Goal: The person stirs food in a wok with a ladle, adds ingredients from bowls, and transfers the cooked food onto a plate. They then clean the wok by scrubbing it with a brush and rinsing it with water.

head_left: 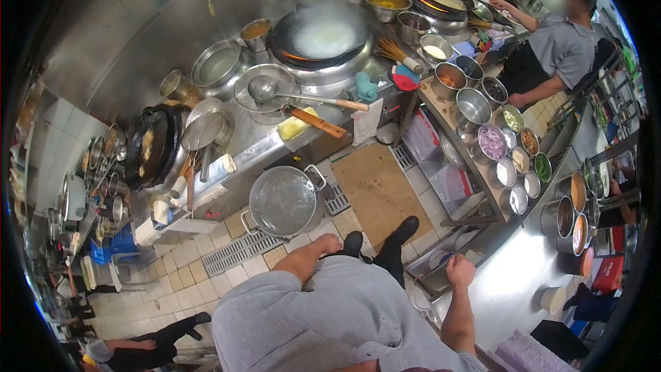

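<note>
My left hand (pixel 328 244) hangs in front of my body with its fingers curled, and nothing shows in it. It is nearest to a large metal pot of water (pixel 283 201), which stands on the floor and has two loop handles. My right hand (pixel 460 271) is closed in a fist beside the edge of the steel counter (pixel 493 288). No object sticks out of this hand either. Ahead, a steaming wok (pixel 321 33) sits on the range. A ladle (pixel 263 89) rests over a round strainer (pixel 252 102) in front of it.
Metal containers of ingredients, one with chopped onion (pixel 491 142), line the stand at right. A person in grey (pixel 561 48) works at another wok. Brown cardboard (pixel 380 194) covers floor tiles beside a drain grate (pixel 242 251). A dark wok (pixel 148 146) stands left.
</note>
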Motion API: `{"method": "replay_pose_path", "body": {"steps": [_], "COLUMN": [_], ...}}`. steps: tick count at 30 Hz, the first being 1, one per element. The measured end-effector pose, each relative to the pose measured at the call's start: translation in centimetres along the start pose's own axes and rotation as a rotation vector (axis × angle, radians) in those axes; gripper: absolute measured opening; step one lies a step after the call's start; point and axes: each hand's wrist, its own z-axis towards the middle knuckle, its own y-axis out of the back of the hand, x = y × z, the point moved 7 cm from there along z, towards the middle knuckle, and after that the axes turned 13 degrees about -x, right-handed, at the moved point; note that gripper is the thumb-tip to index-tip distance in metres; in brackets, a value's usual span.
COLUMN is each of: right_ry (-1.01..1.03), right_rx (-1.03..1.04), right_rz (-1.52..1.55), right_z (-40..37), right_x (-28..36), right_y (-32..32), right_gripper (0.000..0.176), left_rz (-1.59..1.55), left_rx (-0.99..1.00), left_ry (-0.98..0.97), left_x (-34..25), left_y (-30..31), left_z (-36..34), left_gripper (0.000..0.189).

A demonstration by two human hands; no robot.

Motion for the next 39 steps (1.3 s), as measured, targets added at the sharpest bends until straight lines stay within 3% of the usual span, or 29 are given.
{"method": "replay_pose_path", "body": {"steps": [2, 5, 14, 17, 20, 23, 26, 29, 35, 39], "right_ry": [-0.003, 0.002, 0.028, 0.033, 0.025, 0.015, 0.013, 0.004, 0.002, 0.003], "right_rx": [-0.013, -0.005, -0.015, -0.026, -0.017, -0.007, 0.003, 0.009, 0.024, 0.019], "right_rz": [0.02, 0.007, 0.022, 0.016, 0.007, -0.002, 0.01, -0.014, -0.002, -0.003], "right_z": [0.0, 0.1, -0.1, -0.1, 0.0, 0.0, 0.0, 0.1, 0.1, 0.0], "right_x": [-0.3, -0.2, -0.5, -0.4, -0.1, -0.4, 0.0, -0.2, -0.1, -0.1], "right_y": [-0.4, -0.2, -0.7, -0.5, 0.0, -0.5, -0.1, -0.2, -0.2, -0.1], "right_gripper": [0.035, 0.035, 0.034, 0.034, 0.034, 0.034, 0.035, 0.036, 0.037, 0.037], "left_rz": [0.02, -0.047, -0.159, -0.258, -0.291, -0.275, -0.172, -0.236, -0.145, -0.115], "left_rx": [-0.044, -0.301, -0.072, -0.074, -0.233, -0.26, -0.189, -0.244, -0.156, -0.185], "left_ry": [0.013, 0.148, 0.145, 0.224, 0.244, 0.124, 0.101, 0.147, -0.103, -0.093], "left_x": [0.5, -0.2, 0.6, -0.4, -0.6, -1.5, -0.9, -0.3, -0.3, -0.1], "left_y": [0.0, 4.2, 1.1, 1.8, 2.0, 3.5, 3.7, 3.7, -0.1, -0.9], "left_z": [0.3, -1.5, 0.3, -0.6, -1.5, -1.8, -1.0, -0.8, 0.5, 0.7], "left_gripper": [0.042, 0.035, 0.041, 0.044, 0.046, 0.044, 0.038, 0.035, 0.028, 0.028]}}
